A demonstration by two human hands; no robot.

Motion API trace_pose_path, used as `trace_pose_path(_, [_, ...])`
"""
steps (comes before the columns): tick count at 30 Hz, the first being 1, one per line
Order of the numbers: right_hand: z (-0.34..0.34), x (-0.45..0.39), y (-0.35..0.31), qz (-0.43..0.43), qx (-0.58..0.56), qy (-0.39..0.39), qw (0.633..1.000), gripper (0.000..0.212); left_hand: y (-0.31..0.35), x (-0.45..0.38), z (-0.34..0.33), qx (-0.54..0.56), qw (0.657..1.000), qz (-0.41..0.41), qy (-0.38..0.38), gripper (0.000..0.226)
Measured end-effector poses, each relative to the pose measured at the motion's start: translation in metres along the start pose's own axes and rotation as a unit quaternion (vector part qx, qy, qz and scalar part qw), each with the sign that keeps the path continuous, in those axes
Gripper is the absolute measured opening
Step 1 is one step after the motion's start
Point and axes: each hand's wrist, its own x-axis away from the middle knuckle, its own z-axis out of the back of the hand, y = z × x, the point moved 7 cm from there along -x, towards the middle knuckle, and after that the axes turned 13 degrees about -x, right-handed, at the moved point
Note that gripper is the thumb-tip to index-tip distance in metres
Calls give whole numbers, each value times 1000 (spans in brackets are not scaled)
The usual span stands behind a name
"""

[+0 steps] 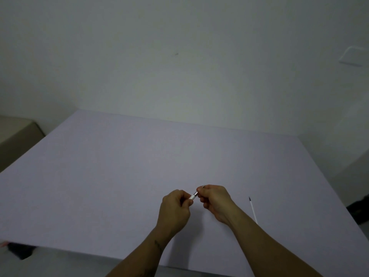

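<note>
My left hand [175, 208] and my right hand [214, 200] meet above the middle of a pale lilac table [119, 166]. Between them is a small white pen-like object [194, 195] with a metal band. My left hand's fingers curl round its white end, and my right hand pinches the other end, where a thin dark tip pokes out above the fingers. Most of the object is hidden inside the two hands. A thin white refill [253, 209] with a dark tip lies flat on the table to the right of my right forearm.
The table's far edge meets a plain white wall [179, 66]. A beige piece of furniture [18, 132] stands beyond the left edge. Dark items sit on the floor at the lower left [20, 250] and at the right edge [359, 210].
</note>
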Motion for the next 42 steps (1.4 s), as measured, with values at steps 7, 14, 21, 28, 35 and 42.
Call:
trace_pose_path(7, [-4,3,-1,-28,-20,-31,999,19,-1,-1,0,-9,1000,-3,5,12])
trace_pose_path(14, [0,1,0,-23,-12,-13,1000,17,-1,0,-2,-12,1000,-1,3,8])
trace_pose_path(21, [-1,5,4,-51,16,0,999,13,0,-2,0,-16,1000,-9,6,8])
trace_pose_path(28, [-5,7,3,-56,5,-28,998,16,-4,-2,0,-16,1000,-2,5,10])
trace_pose_path(35, [-6,8,1,-40,28,-15,999,21,-6,-3,1,-19,1000,2,2,11])
trace_pose_path(42, [-8,10,3,-51,38,-9,998,17,-9,-4,-2,-21,1000,-4,6,8])
